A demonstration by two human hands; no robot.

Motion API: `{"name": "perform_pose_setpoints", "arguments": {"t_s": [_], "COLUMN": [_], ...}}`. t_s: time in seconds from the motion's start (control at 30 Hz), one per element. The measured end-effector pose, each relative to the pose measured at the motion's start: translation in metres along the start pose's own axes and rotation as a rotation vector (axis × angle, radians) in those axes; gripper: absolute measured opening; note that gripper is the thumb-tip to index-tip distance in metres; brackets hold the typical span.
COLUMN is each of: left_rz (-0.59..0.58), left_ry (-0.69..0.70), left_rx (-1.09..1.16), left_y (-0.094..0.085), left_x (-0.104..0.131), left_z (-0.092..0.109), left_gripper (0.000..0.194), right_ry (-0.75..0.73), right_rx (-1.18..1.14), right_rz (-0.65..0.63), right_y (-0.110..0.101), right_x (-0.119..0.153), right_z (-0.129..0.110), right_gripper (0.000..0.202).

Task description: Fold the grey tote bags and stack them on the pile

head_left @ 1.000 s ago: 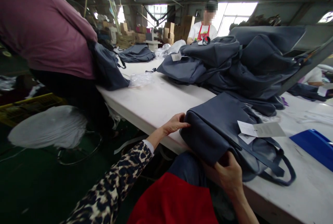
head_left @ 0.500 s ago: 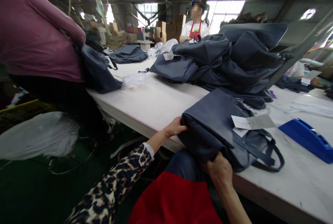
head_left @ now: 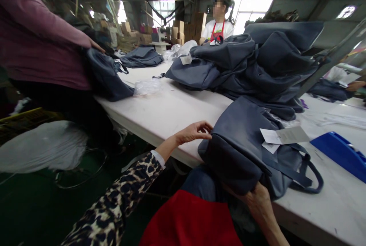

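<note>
A dark blue-grey bag (head_left: 243, 128) lies at the front edge of the white table (head_left: 160, 112), its bottom facing me and its straps to the right. White paper tags (head_left: 283, 135) rest on it. My left hand (head_left: 196, 131) is open beside the bag's upper left corner, fingers apart and slightly curled. Under the bag's lower edge, my right hand (head_left: 256, 200) grips the bag, with its fingertips hidden beneath it.
Behind the bag rises a heap of similar bags (head_left: 274, 59). A blue holder (head_left: 340, 154) sits at the right. Clear plastic (head_left: 147, 86) lies left of the heap. A person in pink (head_left: 42, 44) handles another bag (head_left: 107, 74); another person (head_left: 219, 25) stands behind the heap.
My left hand has let go of the bag's corner and opened. The bag has shifted slightly right with my right hand. The person in pink has stretched an arm over the other bag.
</note>
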State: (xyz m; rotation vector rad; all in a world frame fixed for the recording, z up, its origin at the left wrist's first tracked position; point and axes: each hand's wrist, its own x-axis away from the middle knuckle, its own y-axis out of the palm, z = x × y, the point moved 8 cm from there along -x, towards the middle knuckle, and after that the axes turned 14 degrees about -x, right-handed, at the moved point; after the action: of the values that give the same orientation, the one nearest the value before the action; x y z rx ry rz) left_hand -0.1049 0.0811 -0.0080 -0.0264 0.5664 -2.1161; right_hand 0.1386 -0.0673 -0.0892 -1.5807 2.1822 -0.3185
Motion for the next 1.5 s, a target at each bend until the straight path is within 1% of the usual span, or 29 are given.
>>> {"name": "perform_pose_setpoints", "arguments": {"t_s": [0.03, 0.07, 0.1, 0.13, 0.17, 0.2, 0.23, 0.27, 0.3, 0.33, 0.37, 0.43, 0.57, 0.63, 0.67, 0.73, 0.8, 0.87, 0.93, 1.07, 1.13, 1.2, 1.33, 1.4, 1.5], "left_rz": [0.091, 0.147, 0.142, 0.068, -0.045, -0.157, -0.248, -0.307, -0.335, -0.338, -0.331, -0.316, -0.328, -0.367, -0.399, -0.452, -0.455, -0.416, -0.406, -0.43, -0.421, -0.409, -0.409, -0.434, -0.471], "left_ry": [0.07, 0.155, 0.234, 0.287, 0.296, 0.261, 0.193, 0.119, 0.06, 0.033, 0.035, 0.075, 0.166, 0.247, 0.286, 0.328, 0.323, 0.302, 0.3, 0.316, 0.302, 0.284, 0.233, 0.221, 0.21], "left_rx": [-0.051, -0.099, -0.15, -0.201, -0.242, -0.27, -0.287, -0.29, -0.281, -0.263, -0.243, -0.217, -0.252, -0.302, -0.324, -0.363, -0.384, -0.386, -0.362, -0.324, -0.312, -0.296, -0.288, -0.297, -0.305], "left_y": [-0.008, -0.012, -0.008, 0.003, 0.017, 0.031, 0.043, 0.052, 0.058, 0.061, 0.063, 0.064, 0.066, 0.075, 0.082, 0.097, 0.106, 0.108, 0.109, 0.109, 0.107, 0.106, 0.102, 0.102, 0.103], "left_x": [-0.007, -0.014, -0.022, -0.029, -0.036, -0.041, -0.043, -0.042, -0.04, -0.037, -0.034, -0.032, -0.046, -0.052, -0.051, -0.046, -0.039, -0.036, -0.034, -0.035, -0.034, -0.034, -0.035, -0.036, -0.037], "left_z": [0.014, 0.028, 0.038, 0.042, 0.039, 0.027, 0.011, -0.007, -0.023, -0.035, -0.042, -0.044, -0.025, -0.02, -0.021, -0.031, -0.046, -0.057, -0.061, -0.061, -0.063, -0.067, -0.073, -0.071, -0.067], "left_gripper": [0.039, 0.038, 0.036, 0.034, 0.032, 0.033, 0.036, 0.039, 0.042, 0.044, 0.045, 0.049, 0.058, 0.057, 0.057, 0.058, 0.059, 0.058, 0.059, 0.06, 0.058, 0.057, 0.056, 0.057, 0.059], "right_ry": [0.003, 0.008, 0.015, 0.024, 0.034, 0.042, 0.052, 0.063, 0.077, 0.092, 0.106, 0.127, 0.171, 0.194, 0.203, 0.213, 0.224, 0.253, 0.283, 0.319, 0.327, 0.304, 0.21, 0.178, 0.188], "right_rx": [-0.014, -0.027, -0.038, -0.042, -0.043, -0.043, -0.041, -0.039, -0.037, -0.039, -0.046, -0.083, -0.168, -0.179, -0.172, -0.152, -0.152, -0.191, -0.243, -0.317, -0.372, -0.412, -0.384, -0.375, -0.403], "right_rz": [0.001, -0.008, -0.019, -0.018, -0.017, -0.016, -0.018, -0.022, -0.026, -0.029, -0.028, -0.025, -0.065, -0.076, -0.068, -0.032, -0.015, -0.049, -0.077, -0.033, -0.005, 0.024, 0.078, 0.114, 0.133], "right_y": [-0.001, 0.0, -0.001, -0.002, -0.004, -0.007, -0.01, -0.013, -0.016, -0.019, -0.022, -0.026, -0.032, -0.041, -0.047, -0.061, -0.071, -0.072, -0.069, -0.068, -0.069, -0.068, -0.061, -0.056, -0.053], "right_x": [0.0, 0.0, 0.0, 0.0, 0.0, 0.001, 0.001, 0.002, 0.003, 0.004, 0.005, 0.005, 0.004, 0.005, 0.007, 0.013, 0.023, 0.034, 0.043, 0.053, 0.055, 0.056, 0.064, 0.07, 0.08], "right_z": [-0.001, -0.002, -0.003, -0.004, -0.004, -0.004, -0.003, -0.002, 0.001, 0.004, 0.006, 0.012, 0.023, 0.029, 0.032, 0.036, 0.037, 0.037, 0.036, 0.031, 0.023, 0.011, -0.013, -0.016, -0.008], "right_gripper": [0.029, 0.029, 0.029, 0.029, 0.03, 0.032, 0.035, 0.037, 0.039, 0.04, 0.04, 0.04, 0.045, 0.046, 0.045, 0.044, 0.042, 0.04, 0.038, 0.038, 0.036, 0.035, 0.033, 0.033, 0.032]}}
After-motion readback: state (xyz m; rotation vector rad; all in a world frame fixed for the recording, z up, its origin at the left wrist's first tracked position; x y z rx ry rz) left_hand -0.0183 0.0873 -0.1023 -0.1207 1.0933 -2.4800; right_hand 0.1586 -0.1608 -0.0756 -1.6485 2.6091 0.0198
